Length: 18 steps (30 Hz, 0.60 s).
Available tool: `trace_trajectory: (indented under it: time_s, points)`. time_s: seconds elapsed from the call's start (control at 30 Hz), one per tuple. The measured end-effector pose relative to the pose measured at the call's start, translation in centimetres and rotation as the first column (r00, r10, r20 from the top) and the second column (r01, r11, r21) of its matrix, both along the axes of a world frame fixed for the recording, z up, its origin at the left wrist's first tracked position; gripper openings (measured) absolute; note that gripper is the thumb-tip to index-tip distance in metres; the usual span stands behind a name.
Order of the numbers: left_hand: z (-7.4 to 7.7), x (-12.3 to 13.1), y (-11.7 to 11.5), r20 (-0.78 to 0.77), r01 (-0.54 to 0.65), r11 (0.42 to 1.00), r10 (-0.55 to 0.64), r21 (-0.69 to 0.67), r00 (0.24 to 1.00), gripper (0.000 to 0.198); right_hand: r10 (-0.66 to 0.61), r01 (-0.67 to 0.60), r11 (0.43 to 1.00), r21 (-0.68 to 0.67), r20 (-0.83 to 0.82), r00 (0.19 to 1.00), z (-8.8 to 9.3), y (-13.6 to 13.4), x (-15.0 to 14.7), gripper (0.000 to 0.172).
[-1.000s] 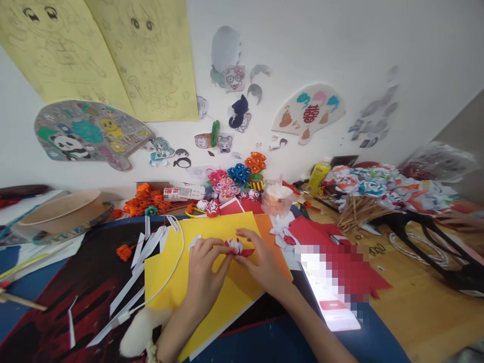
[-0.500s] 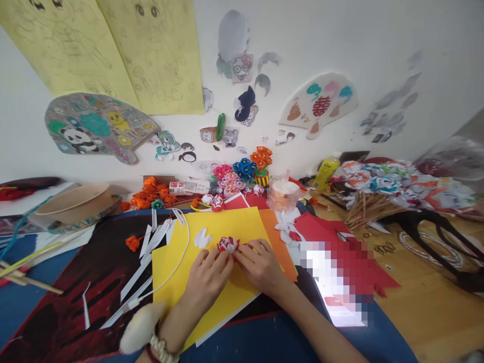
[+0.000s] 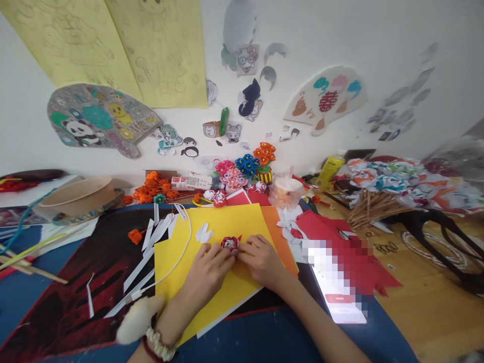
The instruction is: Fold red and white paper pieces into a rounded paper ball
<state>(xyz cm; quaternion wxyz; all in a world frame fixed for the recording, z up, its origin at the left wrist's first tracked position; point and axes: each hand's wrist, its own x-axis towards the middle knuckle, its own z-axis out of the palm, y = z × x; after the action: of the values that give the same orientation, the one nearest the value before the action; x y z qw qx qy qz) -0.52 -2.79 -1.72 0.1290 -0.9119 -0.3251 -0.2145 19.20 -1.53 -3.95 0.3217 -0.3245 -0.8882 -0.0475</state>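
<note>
A small red and white folded paper flower (image 3: 230,244) is held between both hands, above a yellow sheet of paper (image 3: 227,297). My left hand (image 3: 212,264) grips its left and lower side, fingers curled together. From the right, my right hand (image 3: 260,257) pinches the flower's right edge, where a red paper tip sticks up. The fingertips partly hide the flower's lower side. Just left of it, a small folded white paper piece (image 3: 204,233) lies on the yellow sheet.
White paper strips (image 3: 139,267) and a white cable (image 3: 185,247) lie at the left. Red paper (image 3: 348,252) and a lit phone (image 3: 340,302) are at the right. Along the back stand a drink cup (image 3: 286,191), a bottle (image 3: 194,182) and orange flowers (image 3: 155,187).
The flower has turned in my fingers, and a red tip now points up at its right. Both hands stay close around it. The view has shifted slightly.
</note>
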Motion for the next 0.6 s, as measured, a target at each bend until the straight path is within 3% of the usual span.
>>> trace_trajectory:
  time_s: [0.2,0.37,0.6]
  points:
    - [0.3,0.7,0.0,0.11,-0.117,0.989,0.127,-0.087,0.986,0.019,-0.034,-0.016,0.981,-0.195,-0.248,0.968,-0.4,0.4,0.2,0.03]
    - [0.7,1.1,0.0,0.144,-0.122,0.977,0.148,-0.176,0.978,0.018,-0.043,-0.05,0.959,-0.28,-0.315,0.948,-0.5,0.7,0.2,0.033]
    - [1.8,1.4,0.0,0.247,-0.104,0.925,0.204,-0.366,0.947,0.014,-0.082,-0.048,0.94,-0.336,-0.364,0.928,0.2,0.4,-0.2,0.021]
